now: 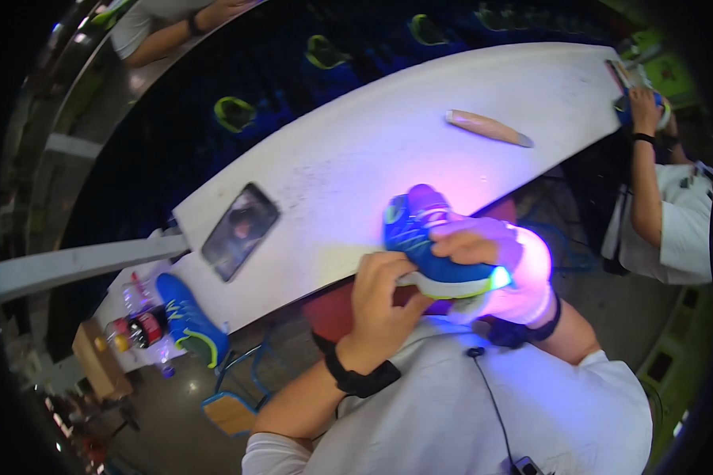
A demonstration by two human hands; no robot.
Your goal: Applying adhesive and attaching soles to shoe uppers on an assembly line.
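A blue sports shoe (pixel 453 271) with a white sole and yellow-green edging is held on its side in front of my chest. My left hand (pixel 382 297) is closed on the sole edge at one end, thumb and fingers pinching. Across the upper lies my right hand (pixel 483 249), its fingers curled onto the shoe and washed in violet light. A small bright blue-white light (pixel 500 277) glows at the shoe's right end; its source I cannot make out. The laced part (pixel 428 207) points away from me, partly violet-lit.
On the white table (pixel 333 178) lie a phone (pixel 241 230) and a wooden-handled tool (pixel 489 128). Another blue shoe (pixel 188 317) and a bottle (pixel 144 328) are at lower left. Shoes pass on a dark conveyor (pixel 277 87) beyond. A co-worker (pixel 665 190) handles a shoe at right.
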